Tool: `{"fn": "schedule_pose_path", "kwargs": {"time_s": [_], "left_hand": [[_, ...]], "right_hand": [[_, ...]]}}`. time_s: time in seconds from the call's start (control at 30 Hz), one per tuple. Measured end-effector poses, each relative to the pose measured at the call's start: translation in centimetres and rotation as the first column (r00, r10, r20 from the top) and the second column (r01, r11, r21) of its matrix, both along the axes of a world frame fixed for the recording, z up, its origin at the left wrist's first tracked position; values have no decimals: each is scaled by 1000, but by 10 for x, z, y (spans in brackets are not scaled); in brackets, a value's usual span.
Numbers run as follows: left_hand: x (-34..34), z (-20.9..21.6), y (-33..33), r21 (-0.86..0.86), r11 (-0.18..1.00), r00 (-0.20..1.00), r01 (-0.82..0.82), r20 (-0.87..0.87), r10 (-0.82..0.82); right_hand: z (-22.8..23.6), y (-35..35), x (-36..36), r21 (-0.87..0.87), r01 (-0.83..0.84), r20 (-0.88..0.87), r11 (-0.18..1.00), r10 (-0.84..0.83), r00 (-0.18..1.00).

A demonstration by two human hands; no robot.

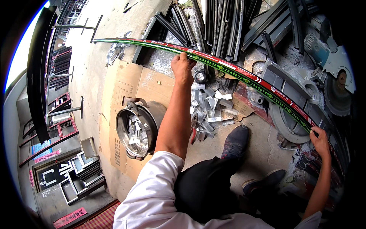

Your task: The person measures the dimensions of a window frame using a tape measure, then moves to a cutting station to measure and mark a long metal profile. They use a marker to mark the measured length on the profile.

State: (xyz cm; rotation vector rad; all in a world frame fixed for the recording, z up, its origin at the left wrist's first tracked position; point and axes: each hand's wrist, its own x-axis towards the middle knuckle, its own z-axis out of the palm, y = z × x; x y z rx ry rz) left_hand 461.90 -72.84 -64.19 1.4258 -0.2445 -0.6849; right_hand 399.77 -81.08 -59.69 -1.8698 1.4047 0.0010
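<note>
A long metal profile in red film [248, 73] stretches across my front, from the upper left to the lower right. Along its near edge runs a green tape measure blade [263, 91] with dark markings. My left hand [183, 68] is closed on the profile and blade near their middle, fingertips partly hidden behind them. Farther right, my right hand [320, 142] pinches the strip near the blade's right end; I cannot tell whether it grips blade, profile or both. Below the profile lie a black ring-shaped roll [200, 76], cut metal pieces [209, 105] and red-handled pliers [193, 129].
A metal pot [155, 114] holding small cut pieces stands on flattened cardboard [108, 122] at left. A saw with a round toothed blade [337, 95] is at right. Dark profiles [225, 30] lie across the far side; frames [82, 175] lean at far left.
</note>
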Motion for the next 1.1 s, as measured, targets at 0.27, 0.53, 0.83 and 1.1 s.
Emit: {"fn": "schedule_pose_path", "kwargs": {"time_s": [0.27, 0.53, 0.83, 1.1], "left_hand": [[2, -2, -2, 16, 1000, 1000, -12, -8, 12], [8, -8, -1, 33, 999, 999, 33, -12, -32], [13, -14, 8, 26, 998, 998, 52, -24, -51], [-3, -23, -5, 125, 991, 997, 54, -65, -46]], "right_hand": [[6, 1, 9, 22, -2, 16, 1000, 2, 1000], [0, -4, 3, 47, -23, 16, 999, 22, 1000], [1, 0, 6, 9, 24, -59, 1000, -23, 998], [10, -7, -1, 40, -29, -41, 999, 30, 999]]}}
